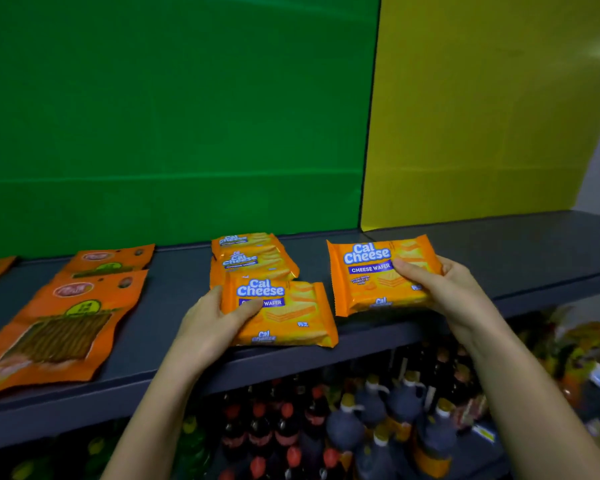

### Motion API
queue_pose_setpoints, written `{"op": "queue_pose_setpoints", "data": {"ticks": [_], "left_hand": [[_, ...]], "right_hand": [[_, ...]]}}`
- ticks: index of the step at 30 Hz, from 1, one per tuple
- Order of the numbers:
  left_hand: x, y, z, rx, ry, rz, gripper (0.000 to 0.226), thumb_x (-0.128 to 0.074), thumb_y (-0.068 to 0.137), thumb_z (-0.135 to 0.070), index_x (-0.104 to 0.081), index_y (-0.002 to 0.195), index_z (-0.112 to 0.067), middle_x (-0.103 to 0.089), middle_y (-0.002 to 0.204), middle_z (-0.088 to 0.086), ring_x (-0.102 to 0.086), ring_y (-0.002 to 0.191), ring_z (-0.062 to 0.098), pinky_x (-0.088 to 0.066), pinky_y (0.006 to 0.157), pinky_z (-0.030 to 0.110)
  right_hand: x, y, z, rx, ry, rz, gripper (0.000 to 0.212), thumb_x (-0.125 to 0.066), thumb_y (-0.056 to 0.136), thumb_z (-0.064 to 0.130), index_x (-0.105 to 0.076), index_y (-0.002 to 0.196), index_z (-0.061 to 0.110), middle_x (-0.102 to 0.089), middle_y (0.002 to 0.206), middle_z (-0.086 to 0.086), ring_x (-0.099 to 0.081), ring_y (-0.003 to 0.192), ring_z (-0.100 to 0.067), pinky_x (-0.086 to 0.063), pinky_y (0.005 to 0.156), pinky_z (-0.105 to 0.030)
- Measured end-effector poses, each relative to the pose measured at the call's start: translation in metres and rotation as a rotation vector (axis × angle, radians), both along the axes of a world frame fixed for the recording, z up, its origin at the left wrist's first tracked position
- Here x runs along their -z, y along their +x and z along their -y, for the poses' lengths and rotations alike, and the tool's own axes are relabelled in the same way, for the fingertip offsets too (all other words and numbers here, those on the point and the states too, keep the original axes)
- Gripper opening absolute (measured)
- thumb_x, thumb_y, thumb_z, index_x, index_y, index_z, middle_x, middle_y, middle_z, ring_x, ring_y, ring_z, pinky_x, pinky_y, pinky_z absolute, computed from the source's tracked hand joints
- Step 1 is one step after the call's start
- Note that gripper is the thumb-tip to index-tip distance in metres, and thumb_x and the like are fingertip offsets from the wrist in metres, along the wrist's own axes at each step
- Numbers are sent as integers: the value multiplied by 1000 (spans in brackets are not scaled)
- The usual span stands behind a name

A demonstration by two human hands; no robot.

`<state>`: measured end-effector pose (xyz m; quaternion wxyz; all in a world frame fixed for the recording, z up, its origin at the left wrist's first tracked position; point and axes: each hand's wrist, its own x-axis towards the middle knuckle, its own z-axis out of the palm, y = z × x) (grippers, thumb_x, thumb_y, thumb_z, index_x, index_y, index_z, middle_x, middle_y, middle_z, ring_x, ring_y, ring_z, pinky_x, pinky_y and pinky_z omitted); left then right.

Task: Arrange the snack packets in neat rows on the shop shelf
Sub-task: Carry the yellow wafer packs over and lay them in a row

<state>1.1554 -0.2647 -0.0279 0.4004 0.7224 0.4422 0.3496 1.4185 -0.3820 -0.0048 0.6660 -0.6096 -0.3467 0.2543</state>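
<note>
Orange Cal Cheese wafer packets lie on the dark grey shelf [174,282]. My left hand [212,322] grips the front packet [284,315] by its left edge, thumb on its face, near the shelf's front lip. Behind it two more wafer packets [253,258] lie in a column running to the back. My right hand [444,289] holds another wafer packet [378,275] by its right side, to the right of that column; whether it touches the shelf I cannot tell.
Orange pouches of stick snacks [63,323] lie in a column at the left, another [113,259] behind. Green [170,116] and yellow [482,109] panels back the shelf. Below the shelf stand dark bottles [371,420] and red-capped bottles [267,420].
</note>
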Motion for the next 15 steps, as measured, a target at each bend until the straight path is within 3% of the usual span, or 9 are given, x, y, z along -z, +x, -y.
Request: {"op": "queue_pose_setpoints", "data": {"ticks": [2,5,10,15], "left_hand": [[0,3,5,-65,-7,-37,43,-65,73,-50,-59,104,-20,-68,107,3,-63,98,25,-46,94,44],[1,8,9,-185,25,-100,25,-60,84,-41,-56,101,-22,-66,106,3,-61,98,24,-46,91,40],[-3,18,12,-346,2,-189,32,-57,86,-42,-58,101,-14,-65,102,4,-59,94,23,-42,79,35],[-3,26,9,-465,3,-270,36,-54,87,-44,-57,96,-9,-63,99,8,-58,90,25,-39,72,34]], "right_hand": [[-3,15,-16,-60,-16,16,22,-75,72,25,-67,89,14,-73,77,1,-68,59,-6,-49,61,-24],[-6,37,-38,-142,-38,40,22,-76,70,27,-67,88,16,-74,75,3,-68,60,-6,-49,58,-21],[-8,70,-63,-231,-73,76,26,-75,72,28,-64,93,18,-71,85,-1,-66,74,-14,-45,62,-25],[-2,89,-82,-281,-86,88,21,-75,73,25,-65,90,18,-71,87,-2,-65,75,-14,-46,62,-24]]}}
